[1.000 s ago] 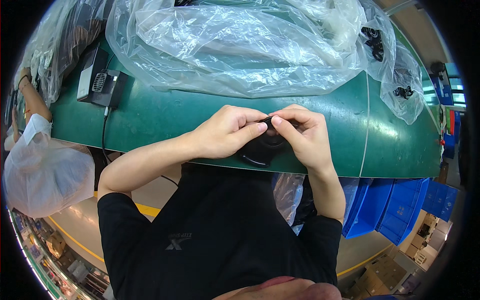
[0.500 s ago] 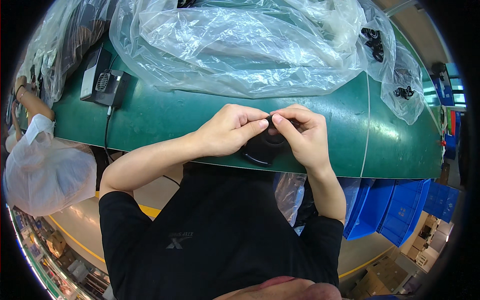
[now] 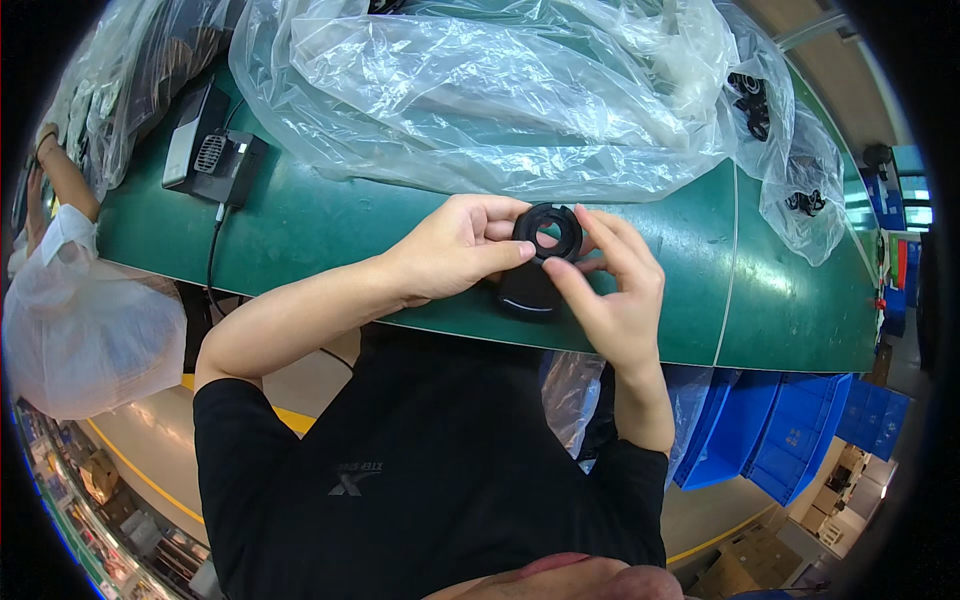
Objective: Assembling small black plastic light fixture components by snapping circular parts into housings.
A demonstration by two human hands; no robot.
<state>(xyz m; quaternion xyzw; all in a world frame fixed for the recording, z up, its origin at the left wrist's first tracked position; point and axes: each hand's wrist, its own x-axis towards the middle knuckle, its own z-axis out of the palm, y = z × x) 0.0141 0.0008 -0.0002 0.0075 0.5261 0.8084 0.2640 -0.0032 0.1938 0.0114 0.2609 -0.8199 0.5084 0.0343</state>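
A black plastic ring (image 3: pixel 570 232) with a round hole is held up over the near edge of the green table. My left hand (image 3: pixel 465 245) is closed on its left side, thumb at the lower left. On the other side, the fingertips and thumb of my right hand (image 3: pixel 620 280) pinch the ring's edge. Just below it shows a larger dark, rounded piece (image 3: pixel 528 295) with a glossy rim. Whether that piece is joined to the ring or rests on the table, I cannot tell.
Crumpled clear plastic sheeting (image 3: pixel 500 110) covers the back of the green table (image 3: pixel 330 235). A black-and-grey device with a cable (image 3: pixel 232 168) stands at the left. Small black parts (image 3: pixel 750 105) lie in plastic at right. Blue bins (image 3: pixel 800 430) sit below the edge. A co-worker's white sleeve (image 3: pixel 90 310) is at left.
The ring has turned up so its open hole faces me. My right fingers have spread along its right edge, and my hands have moved slightly apart.
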